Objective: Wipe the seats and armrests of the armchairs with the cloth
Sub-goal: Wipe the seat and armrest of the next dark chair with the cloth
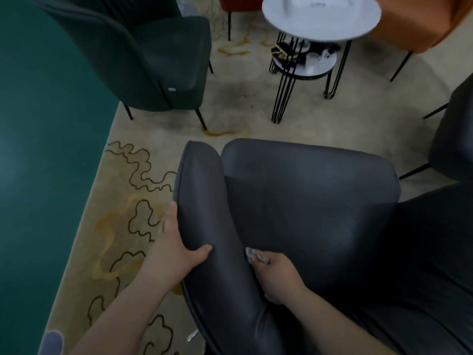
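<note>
Seen from above: a dark grey armchair (307,201) on a patterned beige carpet (122,206), with both bare hands at its armrest (202,201). Left hand (176,249) clasping the armrest, fingers down the outer side and thumb pressed across the top, grip closed on the padding. Right hand (279,275) low in the crease where armrest meets seat, fingers curled in a tight grip around a small pale cloth (252,254), only a crumpled corner showing past the fingertips and touching the upholstery. Beyond, near the teal wall (38,124), a second dark armchair (158,60) standing on thin black legs. To the right of it, a round white surface (320,21) on black wire legs, with a lower shelf (307,62) carrying small items too blurred to identify. Part of an orange chair (414,19) at the top right corner, and the edge of another dark chair (455,139) at the right margin.
</note>
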`<action>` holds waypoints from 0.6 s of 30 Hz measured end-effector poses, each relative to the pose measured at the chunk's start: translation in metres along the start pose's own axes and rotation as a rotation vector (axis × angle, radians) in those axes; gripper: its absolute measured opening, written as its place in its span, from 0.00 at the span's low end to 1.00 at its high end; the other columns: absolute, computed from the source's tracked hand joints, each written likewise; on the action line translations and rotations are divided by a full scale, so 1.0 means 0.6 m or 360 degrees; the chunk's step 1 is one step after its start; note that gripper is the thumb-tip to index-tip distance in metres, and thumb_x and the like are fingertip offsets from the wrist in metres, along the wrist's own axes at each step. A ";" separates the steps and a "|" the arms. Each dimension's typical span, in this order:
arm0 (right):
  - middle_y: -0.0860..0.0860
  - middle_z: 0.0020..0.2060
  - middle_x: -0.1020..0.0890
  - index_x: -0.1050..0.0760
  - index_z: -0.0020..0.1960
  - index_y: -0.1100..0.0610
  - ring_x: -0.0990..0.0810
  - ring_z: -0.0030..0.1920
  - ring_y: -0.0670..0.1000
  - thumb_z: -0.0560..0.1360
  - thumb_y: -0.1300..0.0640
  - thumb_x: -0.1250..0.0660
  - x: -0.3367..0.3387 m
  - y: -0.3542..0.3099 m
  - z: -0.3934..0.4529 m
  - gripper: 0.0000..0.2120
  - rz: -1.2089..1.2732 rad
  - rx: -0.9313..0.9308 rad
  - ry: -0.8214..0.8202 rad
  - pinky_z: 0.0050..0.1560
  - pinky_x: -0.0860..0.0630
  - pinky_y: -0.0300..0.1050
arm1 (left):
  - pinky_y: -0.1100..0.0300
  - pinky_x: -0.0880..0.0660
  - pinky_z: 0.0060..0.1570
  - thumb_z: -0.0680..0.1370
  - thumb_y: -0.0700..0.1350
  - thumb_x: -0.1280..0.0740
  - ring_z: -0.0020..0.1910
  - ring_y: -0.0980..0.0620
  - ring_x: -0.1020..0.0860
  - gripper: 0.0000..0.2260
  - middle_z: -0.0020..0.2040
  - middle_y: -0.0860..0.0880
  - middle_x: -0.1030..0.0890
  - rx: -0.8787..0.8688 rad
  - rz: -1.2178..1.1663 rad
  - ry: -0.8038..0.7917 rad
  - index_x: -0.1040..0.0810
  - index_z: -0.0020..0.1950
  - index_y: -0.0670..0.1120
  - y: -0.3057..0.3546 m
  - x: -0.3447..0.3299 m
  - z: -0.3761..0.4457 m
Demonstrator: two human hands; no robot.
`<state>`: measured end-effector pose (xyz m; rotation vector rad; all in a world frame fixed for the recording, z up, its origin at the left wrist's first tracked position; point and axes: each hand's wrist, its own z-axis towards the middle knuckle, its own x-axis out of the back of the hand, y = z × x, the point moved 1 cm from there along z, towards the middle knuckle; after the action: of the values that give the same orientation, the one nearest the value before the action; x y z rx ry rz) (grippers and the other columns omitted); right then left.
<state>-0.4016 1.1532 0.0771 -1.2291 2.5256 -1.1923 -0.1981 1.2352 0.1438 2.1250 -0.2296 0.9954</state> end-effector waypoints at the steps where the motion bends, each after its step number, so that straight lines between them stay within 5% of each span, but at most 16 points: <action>1: 0.42 0.45 0.17 0.19 0.56 0.51 0.21 0.41 0.38 0.77 0.48 0.36 0.011 0.006 -0.002 0.12 -0.0218 -0.0015 -0.0003 0.39 0.29 0.28 | 0.57 0.36 0.67 0.66 0.55 0.23 0.74 0.51 0.41 0.55 0.79 0.50 0.48 0.0004 0.0007 -0.0003 0.60 0.78 0.53 0.001 0.000 0.001; 4: 0.51 0.51 0.16 0.20 0.56 0.54 0.19 0.50 0.51 0.77 0.48 0.38 0.044 0.020 -0.012 0.14 -0.0606 -0.0140 -0.0099 0.46 0.27 0.39 | 0.56 0.36 0.67 0.67 0.55 0.23 0.75 0.51 0.41 0.55 0.79 0.51 0.49 0.0030 0.0016 -0.0030 0.61 0.79 0.52 0.005 0.002 0.001; 10: 0.53 0.54 0.18 0.21 0.57 0.54 0.20 0.55 0.54 0.75 0.45 0.38 0.084 0.003 -0.028 0.17 -0.1123 -0.0259 -0.0139 0.50 0.27 0.44 | 0.55 0.31 0.62 0.67 0.57 0.24 0.71 0.48 0.34 0.55 0.79 0.49 0.48 0.0078 0.0135 -0.0112 0.63 0.78 0.51 0.018 0.016 0.000; 14: 0.51 0.52 0.17 0.21 0.58 0.50 0.19 0.53 0.52 0.77 0.47 0.38 0.098 -0.041 -0.040 0.14 -0.0684 -0.0100 0.0231 0.49 0.25 0.43 | 0.55 0.33 0.65 0.69 0.61 0.27 0.73 0.50 0.36 0.53 0.79 0.49 0.49 0.0069 0.0278 -0.0199 0.63 0.78 0.50 0.024 0.035 0.000; 18: 0.48 0.46 0.17 0.20 0.57 0.49 0.18 0.50 0.51 0.77 0.46 0.37 0.114 -0.083 -0.053 0.13 -0.0417 0.0125 0.0435 0.41 0.29 0.39 | 0.56 0.26 0.58 0.75 0.60 0.34 0.66 0.49 0.28 0.43 0.78 0.50 0.47 -0.0011 0.0434 -0.0206 0.58 0.79 0.52 0.029 0.067 -0.002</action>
<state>-0.4285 1.1063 0.1495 -1.5077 2.5243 -1.6021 -0.1793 1.2301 0.1830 2.1929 -0.5989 1.0072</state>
